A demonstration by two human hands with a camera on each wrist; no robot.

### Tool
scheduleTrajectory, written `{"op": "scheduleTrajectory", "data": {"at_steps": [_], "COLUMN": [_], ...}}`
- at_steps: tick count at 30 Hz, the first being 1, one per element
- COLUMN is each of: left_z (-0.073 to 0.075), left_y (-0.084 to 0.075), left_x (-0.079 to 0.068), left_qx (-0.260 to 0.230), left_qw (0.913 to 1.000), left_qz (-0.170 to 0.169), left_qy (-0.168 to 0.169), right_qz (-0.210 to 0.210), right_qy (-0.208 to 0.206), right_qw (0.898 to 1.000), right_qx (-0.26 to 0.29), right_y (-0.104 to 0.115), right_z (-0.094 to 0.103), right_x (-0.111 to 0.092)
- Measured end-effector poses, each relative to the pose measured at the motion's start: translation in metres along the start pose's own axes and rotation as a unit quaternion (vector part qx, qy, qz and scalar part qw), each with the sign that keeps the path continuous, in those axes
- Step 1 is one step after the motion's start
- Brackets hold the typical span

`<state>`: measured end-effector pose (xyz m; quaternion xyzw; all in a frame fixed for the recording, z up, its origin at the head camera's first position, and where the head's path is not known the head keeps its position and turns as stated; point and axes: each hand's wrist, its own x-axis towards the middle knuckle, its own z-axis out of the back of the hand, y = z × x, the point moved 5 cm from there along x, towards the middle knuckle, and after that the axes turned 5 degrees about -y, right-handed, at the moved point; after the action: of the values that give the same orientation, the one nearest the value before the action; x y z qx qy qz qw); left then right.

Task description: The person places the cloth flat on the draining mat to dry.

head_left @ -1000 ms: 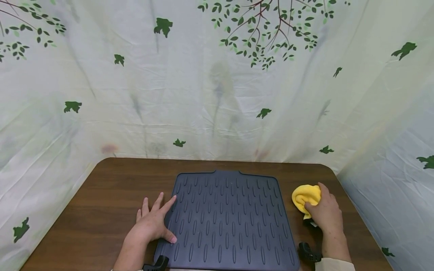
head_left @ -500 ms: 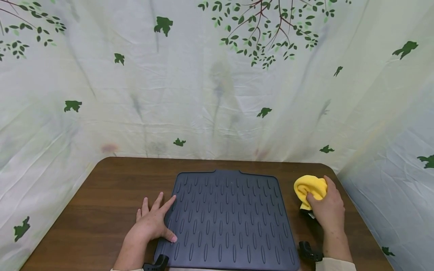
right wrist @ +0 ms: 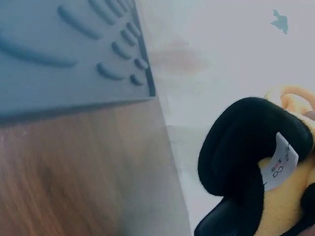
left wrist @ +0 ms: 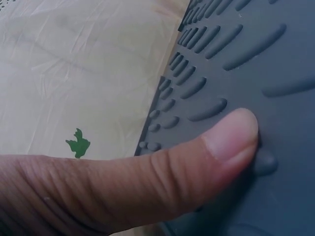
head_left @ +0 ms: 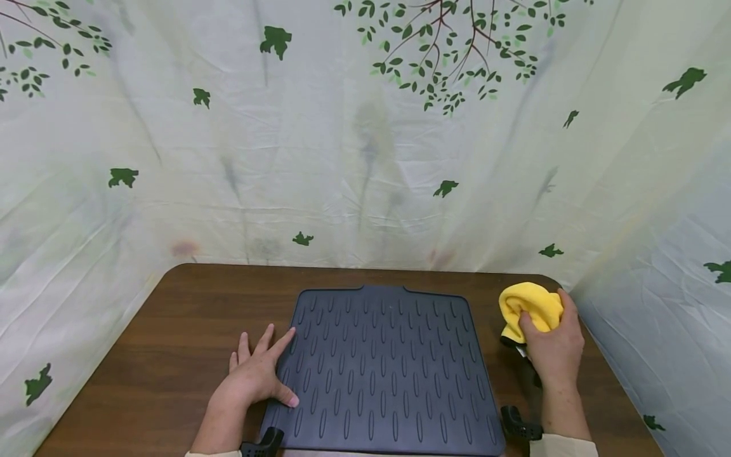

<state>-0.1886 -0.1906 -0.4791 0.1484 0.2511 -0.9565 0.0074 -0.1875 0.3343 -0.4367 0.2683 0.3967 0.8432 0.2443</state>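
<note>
Cloth (head_left: 531,301), yellow with black edging, fills the grip of the right hand (head_left: 553,349), right of the ridged mat (head_left: 391,374). The left hand (head_left: 254,377), fingers spread, touches the mat's left edge; too loose a pinch could drop the cloth.

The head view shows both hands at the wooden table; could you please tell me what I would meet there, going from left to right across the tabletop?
The person's left hand, the blue-grey mat with raised ridges, the black-edged yellow cloth, the right hand.
</note>
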Motion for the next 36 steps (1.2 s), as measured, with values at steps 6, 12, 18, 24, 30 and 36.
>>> {"op": "scheduleTrajectory", "data": {"at_steps": [6,12,18,24,30,36], "left_z": [-0.001,-0.001,-0.001,-0.001,-0.001,-0.001], "left_y": [0.003,0.003,0.003,0.002,0.003,0.003], "left_x": [0.001,0.001,0.001,0.000,0.001,0.000], "left_qx": [-0.011,-0.010,-0.011,-0.012,-0.014,-0.012], "left_qw": [0.9999,0.9999,0.9999,0.9999,0.9999,0.9999], "left_qz": [0.003,0.003,0.003,0.004,0.006,0.005], "left_qy": [-0.002,-0.005,-0.006,-0.002,0.001,-0.001], "right_qz": [-0.013,-0.009,-0.002,0.015,0.037,0.064], "right_qy": [-0.013,-0.023,-0.019,-0.022,-0.023,-0.018], "right_qw": [0.999,0.998,0.997,0.997,0.996,0.995], "right_qx": [0.032,0.055,0.069,0.073,0.077,0.079], "right_y": [0.006,0.016,0.025,0.034,0.041,0.047], "right_z": [0.002,0.001,0.000,0.000,0.000,-0.003], "right_x": [-0.004,-0.009,-0.012,-0.016,-0.021,-0.026]}}
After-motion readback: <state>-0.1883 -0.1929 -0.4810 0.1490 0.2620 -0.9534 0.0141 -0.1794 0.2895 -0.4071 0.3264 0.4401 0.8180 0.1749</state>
